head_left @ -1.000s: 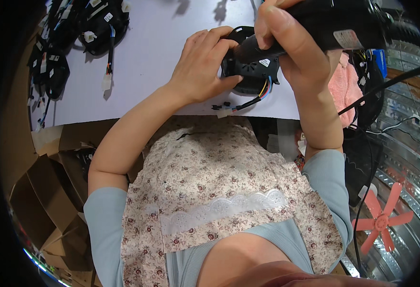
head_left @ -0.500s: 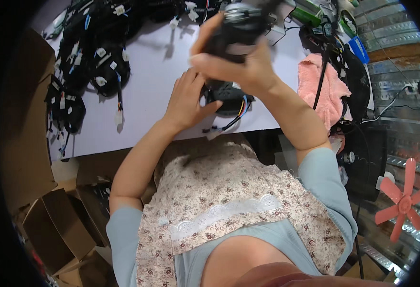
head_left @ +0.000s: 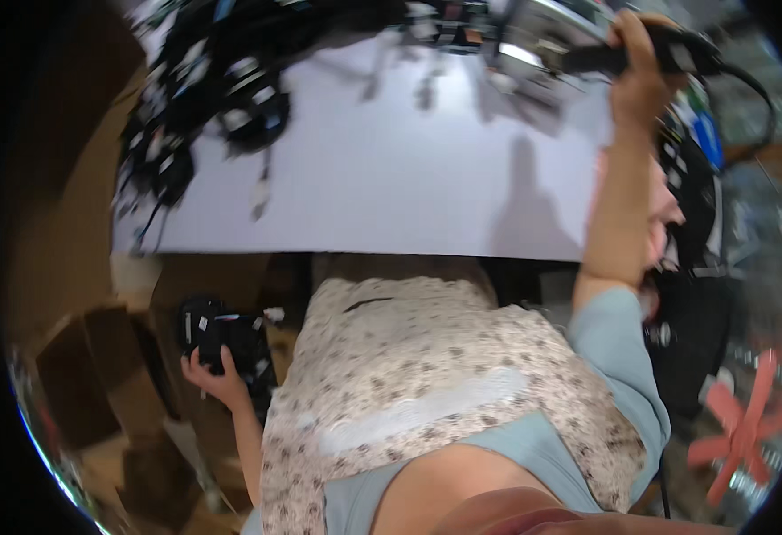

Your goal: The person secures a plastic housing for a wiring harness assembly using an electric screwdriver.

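Down at the left, past the table's front edge, my left hand (head_left: 217, 379) has its fingers on a black plastic part (head_left: 202, 330) with a short cable and a white connector. Other black parts (head_left: 253, 352) lie beside and under it, so their outlines merge. At the far right of the table my right hand (head_left: 640, 85) is raised and closed round a black corded hand tool (head_left: 689, 53). Its narrower end points left, and its thick cable (head_left: 769, 102) loops down at the right. Motion blur hides the tool's exact kind.
Dark wired parts with white connectors (head_left: 253, 107) are heaped along the left and back of the white table (head_left: 391, 178). A metallic stand or fixture (head_left: 529, 58) is at the back right. A pink cloth (head_left: 663, 214) lies near my right forearm. Open cardboard boxes (head_left: 70, 383) stand at the lower left.
My left hand has gone from the table to the lower left, and the black part has left the tabletop with it. My right hand has carried the tool to the far right.
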A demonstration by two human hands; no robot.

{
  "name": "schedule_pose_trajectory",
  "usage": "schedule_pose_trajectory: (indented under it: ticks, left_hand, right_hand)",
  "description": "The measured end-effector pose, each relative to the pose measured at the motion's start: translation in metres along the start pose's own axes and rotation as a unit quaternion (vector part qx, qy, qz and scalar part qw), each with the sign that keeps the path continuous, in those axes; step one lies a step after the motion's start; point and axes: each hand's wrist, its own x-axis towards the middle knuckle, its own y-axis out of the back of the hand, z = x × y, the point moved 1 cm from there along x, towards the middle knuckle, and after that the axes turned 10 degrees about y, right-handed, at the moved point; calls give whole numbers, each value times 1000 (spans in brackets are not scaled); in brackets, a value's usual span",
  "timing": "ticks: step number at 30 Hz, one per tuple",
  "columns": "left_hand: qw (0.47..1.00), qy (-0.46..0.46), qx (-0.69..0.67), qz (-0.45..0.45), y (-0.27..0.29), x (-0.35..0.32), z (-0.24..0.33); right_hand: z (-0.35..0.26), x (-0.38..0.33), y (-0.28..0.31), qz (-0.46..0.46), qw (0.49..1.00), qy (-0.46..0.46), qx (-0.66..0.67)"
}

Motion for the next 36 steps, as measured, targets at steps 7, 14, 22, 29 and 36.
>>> schedule_pose_trajectory:
  ticks: [7,14,22,29,36]
  left_hand:
    - [832,401,374,78,6,18,-67]
    - [946,-318,-51,-32,-78,107,194]
    - [836,-513,166,-107,-171,173,333]
    - [803,-555,150,-155,-161,129,355]
    - [787,-565,-10,-247,-166,11,384]
  right_hand:
    - [-41,22,-5,86,894,-322,300]
    - [-36,31,-5,129,851,-372,348]
    - [-64,6,45,208,731,-413,502]
    - [-93,-5,66,209,667,-424,576]
    - [-129,12,31,240,657,-412,583]
